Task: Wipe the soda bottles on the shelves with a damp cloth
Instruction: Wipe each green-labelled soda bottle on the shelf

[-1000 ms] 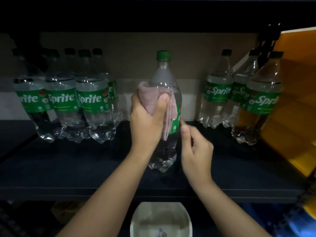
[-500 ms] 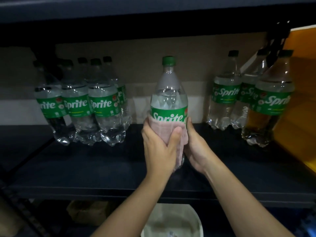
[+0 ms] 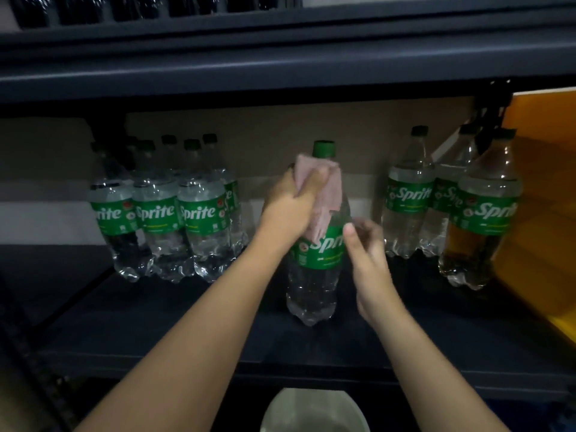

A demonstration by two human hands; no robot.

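Observation:
A clear Sprite bottle (image 3: pixel 314 282) with a green cap and green label stands upright at the middle of the dark shelf (image 3: pixel 187 332). My left hand (image 3: pixel 290 210) grips a pink cloth (image 3: pixel 321 201) and presses it against the bottle's shoulder, just under the cap. My right hand (image 3: pixel 366 257) is at the bottle's right side at label height, thumb against the label, fingers loosely curved and motion-blurred. The cloth's lower corner hangs over the top of the label.
Several Sprite bottles (image 3: pixel 159 213) stand grouped at the left, three more Sprite bottles (image 3: pixel 448 204) at the right. An orange panel (image 3: pixel 542 219) bounds the right side. An upper shelf (image 3: pixel 280 63) with dark bottles lies overhead. A white bucket (image 3: pixel 314 410) sits below the shelf.
My left hand has slid the cloth up from below the label to the bottle's shoulder. My right hand has loosened from the bottle's lower side and risen to label height.

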